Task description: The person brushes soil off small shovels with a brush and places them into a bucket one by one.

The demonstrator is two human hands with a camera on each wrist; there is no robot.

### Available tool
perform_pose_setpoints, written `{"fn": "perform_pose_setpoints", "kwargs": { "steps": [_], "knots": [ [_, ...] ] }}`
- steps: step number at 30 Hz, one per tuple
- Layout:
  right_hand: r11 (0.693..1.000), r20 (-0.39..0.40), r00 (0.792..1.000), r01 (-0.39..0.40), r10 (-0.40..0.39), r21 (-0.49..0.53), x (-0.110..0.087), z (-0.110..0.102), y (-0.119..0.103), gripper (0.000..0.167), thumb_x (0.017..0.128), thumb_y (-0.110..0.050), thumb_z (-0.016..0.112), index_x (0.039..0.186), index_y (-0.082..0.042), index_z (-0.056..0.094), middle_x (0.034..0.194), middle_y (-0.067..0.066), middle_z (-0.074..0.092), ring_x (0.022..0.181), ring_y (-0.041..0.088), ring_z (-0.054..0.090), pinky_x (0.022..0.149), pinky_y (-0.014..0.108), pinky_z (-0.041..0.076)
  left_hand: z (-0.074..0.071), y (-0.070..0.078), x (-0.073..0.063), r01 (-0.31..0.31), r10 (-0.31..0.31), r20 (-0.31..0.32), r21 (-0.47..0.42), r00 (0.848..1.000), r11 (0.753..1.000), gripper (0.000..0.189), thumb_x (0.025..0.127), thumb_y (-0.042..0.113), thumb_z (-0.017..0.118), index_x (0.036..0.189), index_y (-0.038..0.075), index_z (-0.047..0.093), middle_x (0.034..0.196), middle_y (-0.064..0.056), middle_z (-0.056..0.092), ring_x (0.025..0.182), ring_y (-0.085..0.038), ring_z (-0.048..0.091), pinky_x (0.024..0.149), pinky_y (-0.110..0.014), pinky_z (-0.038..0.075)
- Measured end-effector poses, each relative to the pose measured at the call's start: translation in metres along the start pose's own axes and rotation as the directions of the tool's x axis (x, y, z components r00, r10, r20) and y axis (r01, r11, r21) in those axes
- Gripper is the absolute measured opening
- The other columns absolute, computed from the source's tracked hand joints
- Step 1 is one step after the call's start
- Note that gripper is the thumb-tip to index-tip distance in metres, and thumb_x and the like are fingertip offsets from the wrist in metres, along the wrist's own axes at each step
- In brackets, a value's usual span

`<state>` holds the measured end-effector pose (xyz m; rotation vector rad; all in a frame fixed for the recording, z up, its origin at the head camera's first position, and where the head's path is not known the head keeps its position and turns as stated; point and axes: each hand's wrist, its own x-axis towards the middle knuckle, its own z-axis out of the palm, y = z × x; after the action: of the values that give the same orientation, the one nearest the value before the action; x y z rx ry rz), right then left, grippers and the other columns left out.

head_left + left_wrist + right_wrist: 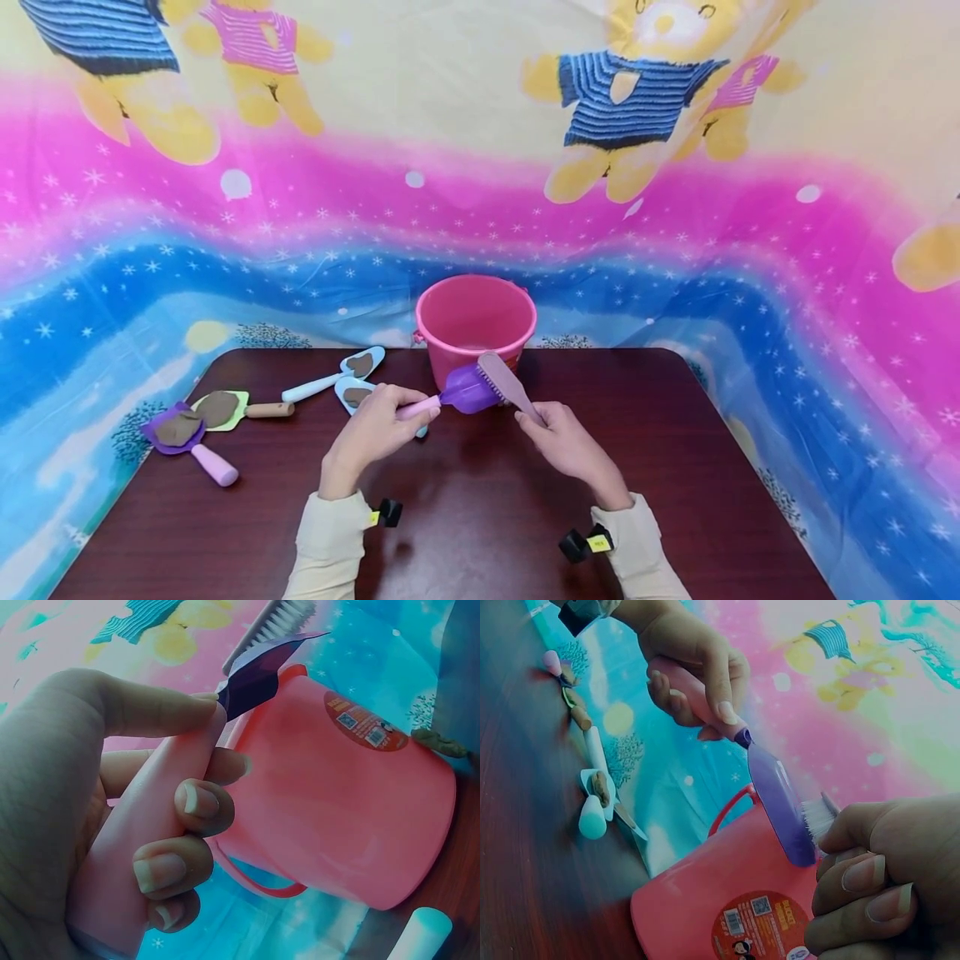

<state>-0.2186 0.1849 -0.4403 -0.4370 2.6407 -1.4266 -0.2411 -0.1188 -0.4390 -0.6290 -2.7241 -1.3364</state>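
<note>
My left hand [382, 421] grips the pink handle [150, 832] of a toy shovel with a purple blade [468, 390]. In my right hand [562, 437] is a mauve brush [508, 385] with white bristles [817, 817]. The bristles meet the purple blade near its tip. Both tools are held up in front of a pink bucket [442, 362], which stands upright at the back of the table. In the right wrist view, the blade [780, 806] overlaps the bucket's wall [690, 900], and my fingers hide the brush handle.
To the left on the dark table [480, 517] lie a green shovel [238, 408], a purple shovel [217, 467] and two light blue shovels [315, 387], bearing brown clumps. A small brownish clump [439, 742] sits by the bucket's foot. Patterned cloth [360, 200] surrounds the table.
</note>
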Motion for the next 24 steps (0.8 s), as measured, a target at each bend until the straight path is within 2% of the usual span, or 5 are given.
{"fn": "perform_pose_setpoints", "kwargs": {
  "steps": [5,15,24],
  "knots": [
    [1.000,-0.003,1.000,-0.008,0.008,0.010,0.001,-0.004,0.005,0.035,0.105,-0.023,0.056,0.074,-0.008,0.053,0.054,-0.001,0.040,0.044,0.010,0.035,0.042,0.024,0.029,-0.002,-0.001,-0.001,-0.001,0.001,-0.004,0.003,1.000,1.000,0.022,0.093,0.041,0.073,0.105,0.025,0.080,0.071,0.012,0.067,0.066,-0.013,0.061,0.067,-0.034,0.054],
    [1.000,-0.019,1.000,-0.024,0.024,0.021,0.002,-0.009,0.009,0.039,0.105,-0.023,0.056,0.075,0.001,0.051,0.052,-0.002,0.039,0.044,0.010,0.033,0.043,0.023,0.025,-0.005,-0.003,-0.003,-0.012,0.012,-0.009,-0.007,1.000,1.000,0.022,0.093,0.039,0.074,0.106,0.024,0.080,0.073,0.012,0.068,0.067,-0.013,0.062,0.066,-0.033,0.054],
    [0.999,-0.039,0.998,-0.046,0.047,0.017,0.001,-0.015,0.010,0.036,0.105,-0.023,0.056,0.074,-0.006,0.052,0.052,-0.001,0.039,0.044,0.012,0.033,0.042,0.024,0.026,-0.008,-0.003,-0.004,-0.015,0.015,-0.010,-0.028,1.000,0.999,0.017,0.093,0.042,0.073,0.100,0.028,0.080,0.073,0.010,0.067,0.068,-0.015,0.061,0.066,-0.033,0.054]
  ]
}}
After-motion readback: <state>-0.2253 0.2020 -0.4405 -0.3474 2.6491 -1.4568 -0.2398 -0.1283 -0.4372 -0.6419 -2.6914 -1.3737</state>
